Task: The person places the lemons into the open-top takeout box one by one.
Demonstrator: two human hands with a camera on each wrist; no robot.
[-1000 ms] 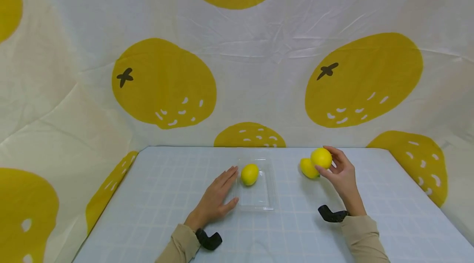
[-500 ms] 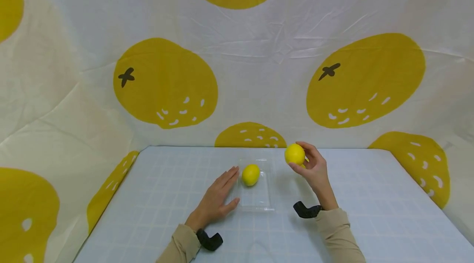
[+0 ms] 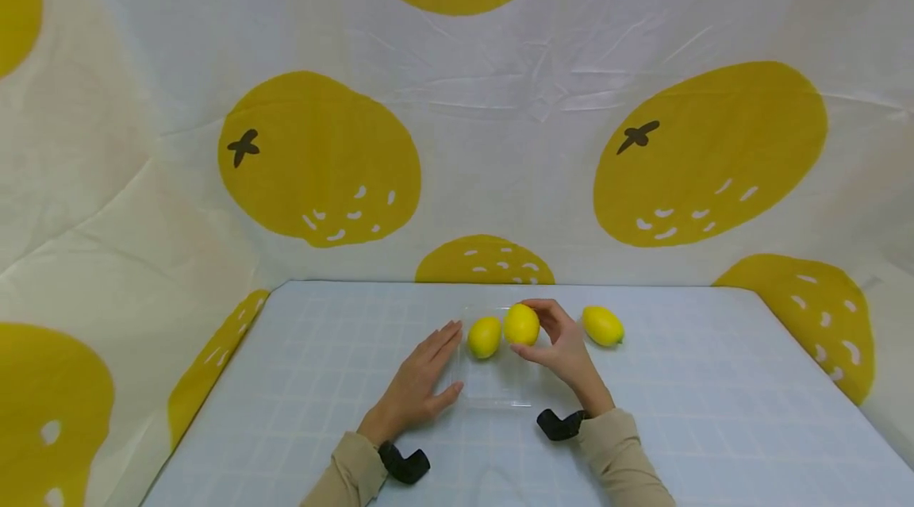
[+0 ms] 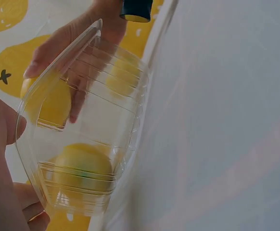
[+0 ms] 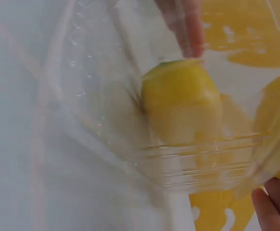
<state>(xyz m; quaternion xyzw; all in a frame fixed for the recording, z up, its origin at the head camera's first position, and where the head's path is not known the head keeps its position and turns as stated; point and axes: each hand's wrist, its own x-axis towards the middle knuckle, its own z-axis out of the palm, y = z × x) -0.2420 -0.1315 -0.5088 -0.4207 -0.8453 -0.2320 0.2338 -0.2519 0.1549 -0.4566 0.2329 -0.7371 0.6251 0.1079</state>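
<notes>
A clear plastic container [image 3: 497, 402] stands on the table with one lemon [image 3: 485, 337] inside, at its far left. My left hand [image 3: 416, 384] lies along the container's left side, fingers nearly straight; in the left wrist view its thumb [image 4: 16, 126] touches or nearly touches the rim. Between thumb and fingers, my right hand [image 3: 564, 344] holds a second lemon [image 3: 522, 324] over the container's far right part, beside the first. Through the clear wall in the right wrist view, the lemon in the container [image 5: 181, 103] shows too.
A third lemon [image 3: 603, 326] lies on the pale checked tablecloth [image 3: 321, 380], to the right of the container and behind my right hand. A white cloth printed with big yellow fruit [image 3: 500, 158] hangs at the table's back edge and along the sides.
My right hand has carried its lemon leftward from above the third lemon to the container, lowering at the end. The third lemon now shows fully. My left hand has stayed put.
</notes>
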